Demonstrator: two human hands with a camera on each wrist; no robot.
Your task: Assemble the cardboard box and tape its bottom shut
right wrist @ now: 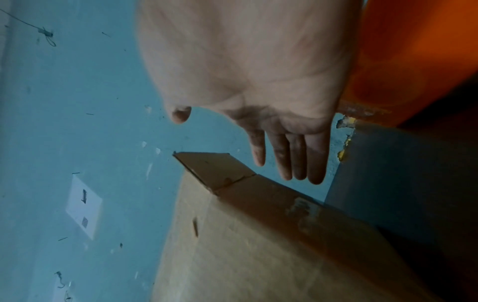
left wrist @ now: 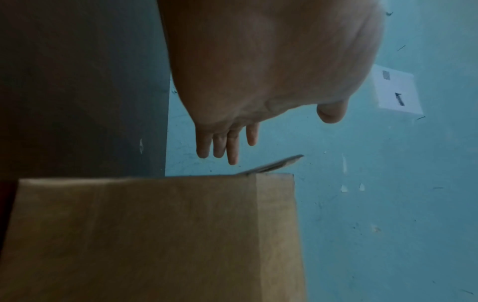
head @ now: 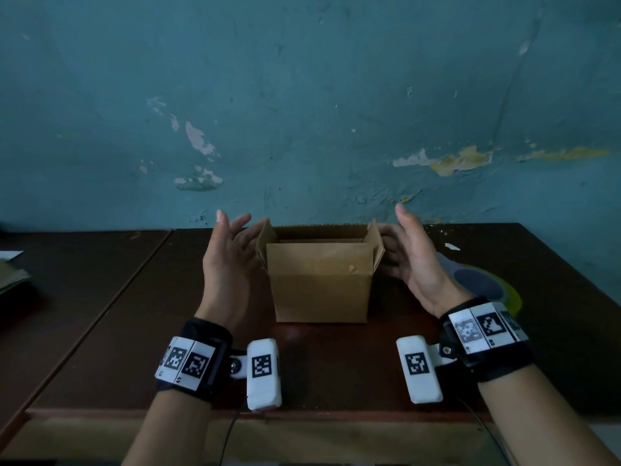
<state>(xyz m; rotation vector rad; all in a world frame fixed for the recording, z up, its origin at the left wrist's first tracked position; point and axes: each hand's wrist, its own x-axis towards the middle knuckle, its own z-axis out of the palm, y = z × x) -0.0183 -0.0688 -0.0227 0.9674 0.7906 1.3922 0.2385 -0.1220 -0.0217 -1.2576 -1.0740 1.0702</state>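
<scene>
A small brown cardboard box [head: 321, 290] stands upright on the dark table [head: 141, 314], its upper flaps raised and spread. My left hand [head: 232, 250] hovers just left of the box with straight fingers, palm facing it, apart from the left flap. My right hand [head: 408, 250] mirrors it on the right side, fingers extended close to the right flap. In the left wrist view the box [left wrist: 160, 235] lies below the straight fingers [left wrist: 225, 145]. In the right wrist view the fingers [right wrist: 292, 157] hang beside the box [right wrist: 258, 235]. Neither hand holds anything.
A roll of tape [head: 484, 284] with a yellow-green edge lies on the table right of the box, behind my right wrist. Flat cardboard and paper [head: 13, 274] sit at the far left. A peeling blue wall [head: 302, 112] rises directly behind the table.
</scene>
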